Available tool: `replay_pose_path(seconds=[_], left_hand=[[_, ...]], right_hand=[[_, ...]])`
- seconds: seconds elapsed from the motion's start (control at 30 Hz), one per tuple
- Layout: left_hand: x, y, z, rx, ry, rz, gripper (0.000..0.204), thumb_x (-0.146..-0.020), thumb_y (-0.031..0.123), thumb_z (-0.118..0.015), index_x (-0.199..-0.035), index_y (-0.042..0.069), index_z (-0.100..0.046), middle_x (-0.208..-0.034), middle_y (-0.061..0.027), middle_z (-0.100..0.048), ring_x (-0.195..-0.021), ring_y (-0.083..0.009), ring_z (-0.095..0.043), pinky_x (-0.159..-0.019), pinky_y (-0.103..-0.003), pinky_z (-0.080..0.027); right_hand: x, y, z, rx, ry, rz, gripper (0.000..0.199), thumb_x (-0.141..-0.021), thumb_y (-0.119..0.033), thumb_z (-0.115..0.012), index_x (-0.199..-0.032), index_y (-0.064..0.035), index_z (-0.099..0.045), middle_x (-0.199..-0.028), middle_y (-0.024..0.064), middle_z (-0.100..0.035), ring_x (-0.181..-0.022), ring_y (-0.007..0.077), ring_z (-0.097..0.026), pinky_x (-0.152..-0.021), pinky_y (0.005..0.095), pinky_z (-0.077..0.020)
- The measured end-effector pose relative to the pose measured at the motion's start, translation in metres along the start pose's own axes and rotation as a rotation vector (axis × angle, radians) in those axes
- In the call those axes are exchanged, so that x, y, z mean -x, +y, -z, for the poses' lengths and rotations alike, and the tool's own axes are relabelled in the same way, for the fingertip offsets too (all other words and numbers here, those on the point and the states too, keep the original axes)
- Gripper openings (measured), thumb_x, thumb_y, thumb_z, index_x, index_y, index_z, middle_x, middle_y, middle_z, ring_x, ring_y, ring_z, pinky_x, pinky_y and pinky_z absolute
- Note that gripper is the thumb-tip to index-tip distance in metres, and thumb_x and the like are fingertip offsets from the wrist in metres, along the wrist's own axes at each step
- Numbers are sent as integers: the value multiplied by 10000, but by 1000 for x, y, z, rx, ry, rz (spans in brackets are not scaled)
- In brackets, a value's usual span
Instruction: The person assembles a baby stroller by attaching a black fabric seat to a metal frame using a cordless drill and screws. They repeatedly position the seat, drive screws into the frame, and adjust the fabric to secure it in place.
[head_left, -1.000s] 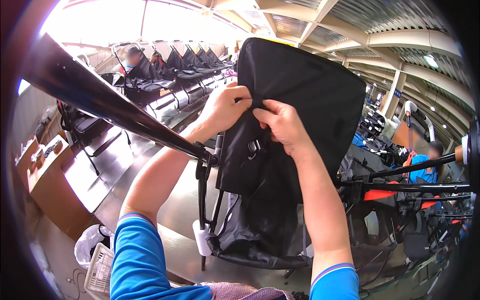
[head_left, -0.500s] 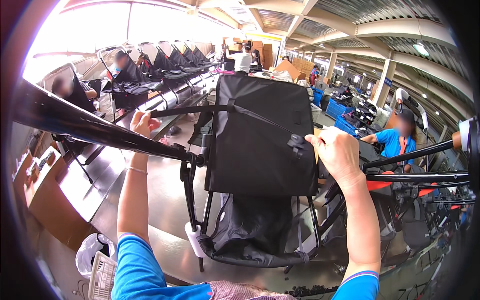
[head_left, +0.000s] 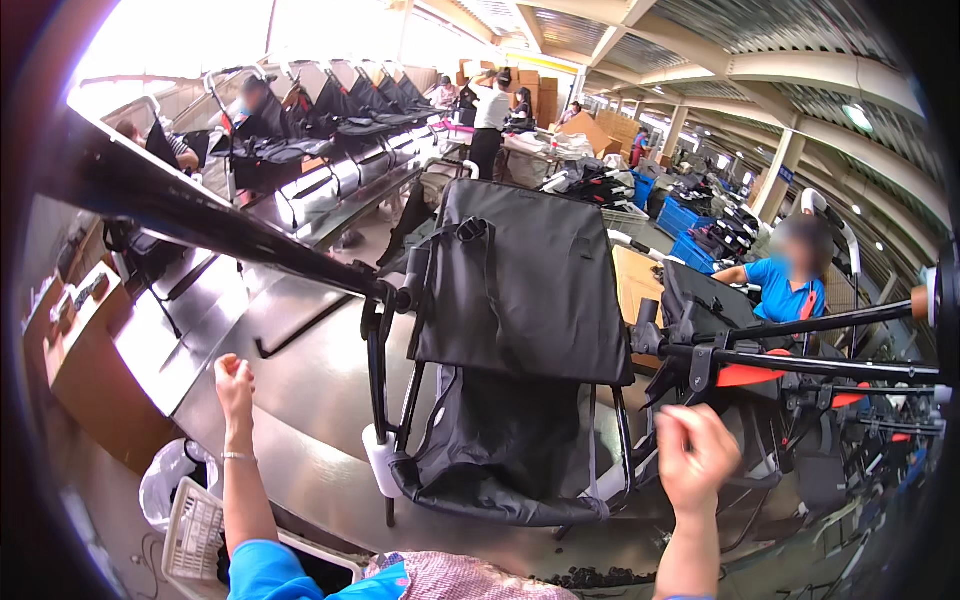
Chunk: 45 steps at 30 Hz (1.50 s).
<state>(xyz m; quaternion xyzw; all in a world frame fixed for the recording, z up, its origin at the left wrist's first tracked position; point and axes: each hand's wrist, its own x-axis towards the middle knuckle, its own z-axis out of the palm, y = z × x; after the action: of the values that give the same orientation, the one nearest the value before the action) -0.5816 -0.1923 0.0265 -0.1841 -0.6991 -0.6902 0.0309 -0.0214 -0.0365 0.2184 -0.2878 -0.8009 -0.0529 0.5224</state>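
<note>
A stroller frame with a black fabric backrest (head_left: 520, 290) stands in front of me. Below the panel hangs a slack black fabric seat (head_left: 510, 440). The black strap (head_left: 488, 270) with its buckle lies loose down the panel's upper left part. Left of the frame, over the metal worktop, my left hand (head_left: 235, 385) has loosely curled fingers and holds nothing that I can see. Beside the frame's lower right side is my right hand (head_left: 697, 452), its fingers folded in, nothing visible in them. Neither hand touches the stroller.
A thick black tube (head_left: 200, 205) crosses close on the left. Black tubes with red parts (head_left: 750, 370) stand at the right, near a co-worker in blue (head_left: 790, 285). Several strollers (head_left: 340, 115) line the back. A white basket (head_left: 190, 530) and cardboard (head_left: 95, 370) lie left.
Both hands have let go of the strap and buckle and come down toward me, away from the panel. The strap, stretched out to the left before, now hangs slack on the fabric.
</note>
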Motion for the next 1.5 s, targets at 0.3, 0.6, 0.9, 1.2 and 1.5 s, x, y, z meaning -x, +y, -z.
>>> replay_pose_path(seconds=[0.3, 0.6, 0.9, 1.2, 1.5], left_hand=[[211, 77, -90, 348, -848, 106, 435, -928, 140, -530, -1321, 62, -361, -1128, -23, -446, -1054, -103, -411, -929, -267, -345], [194, 102, -73, 412, -489, 56, 248, -980, 306, -504, -1087, 83, -512, -868, 56, -424, -804, -43, -382, -737, -199, -336], [152, 80, 65, 223, 309, -127, 342, -915, 153, -584, -1218, 10, -521, -1120, -82, -568, -1043, -164, -535, -937, -285, -411], [223, 71, 25, 163, 70, -265, 191, -905, 12, -558, -1094, 40, -561, -983, -39, -593, -839, -110, -562, -748, -225, -460], [294, 93, -129, 372, -687, -32, 67, -901, -7, -560, -960, 24, -567, -822, -1, -555, -708, -76, -520, -642, -206, -431]], right_hand=[[120, 83, -53, -651, 163, -757, 484, -979, -399, -477, -1240, 4, -420, -936, 53, -518, -893, 128, -485, -895, 294, -373], [92, 69, -88, -828, 13, -727, 214, -989, -202, -468, -1136, -49, -443, -892, 18, -443, -814, 106, -427, -784, 251, -360], [37, -104, -231, -1094, -439, -533, 126, -927, -11, -497, -967, -57, -386, -836, 12, -448, -718, 103, -472, -647, 245, -437], [58, -215, -311, -987, -401, -136, 540, -755, -54, -604, -1247, -2, -388, -1139, 243, -454, -1042, 428, -462, -921, 449, -404], [230, 10, -96, -670, -709, -435, 144, -855, -157, -630, -942, -43, -646, -879, 119, -668, -801, 258, -652, -701, 339, -512]])
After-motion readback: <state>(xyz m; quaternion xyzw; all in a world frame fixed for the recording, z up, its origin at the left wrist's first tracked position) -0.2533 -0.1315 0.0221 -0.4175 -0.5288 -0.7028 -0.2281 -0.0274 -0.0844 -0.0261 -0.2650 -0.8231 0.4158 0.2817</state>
